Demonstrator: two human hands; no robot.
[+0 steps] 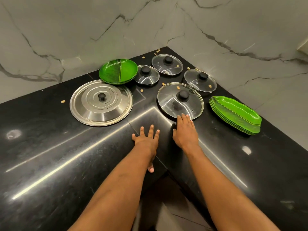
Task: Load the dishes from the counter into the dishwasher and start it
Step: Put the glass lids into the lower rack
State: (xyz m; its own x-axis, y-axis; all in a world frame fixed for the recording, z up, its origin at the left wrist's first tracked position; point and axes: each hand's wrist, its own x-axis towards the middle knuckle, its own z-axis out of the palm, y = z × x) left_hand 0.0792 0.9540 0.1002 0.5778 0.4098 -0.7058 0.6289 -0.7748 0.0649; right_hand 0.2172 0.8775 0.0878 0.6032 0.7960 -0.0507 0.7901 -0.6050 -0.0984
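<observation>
Large round glass lid with a black knob [171, 102] lies flat, knob up, on the black stone counter [50, 147]. The right hand [184, 130] has straight fingertips touching its near rim. The left hand [146, 139] is spread over the counter. To the right, stacked green leaf-shaped plates [235, 115] run lengthwise from far-left to near-right.

- Tabletop [66, 155] under the left grip [146, 139] and the right grip [184, 130]: black polished stone, glossy, mirroring light streaks, with fine scratches and dull smudges.
- Steel lid [93, 112] beyond the left grip: bright smooth metal with pressed rings and a matt black knob.
- Large glass lid [173, 104] touching the right grip's fingertips: clear glass, shiny metal rim, matt black knob.
- 3 smaller glass lids [200, 80] farther beyond the right grip: the same glass, rims and knobs.
- Round plates [116, 72] beyond the left grip and oblong plates [236, 114] right of the right grip: glossy green, plastic-looking, leaf-veined.
- Wall [83, 30]: smooth grey marble look with dark veins.
</observation>
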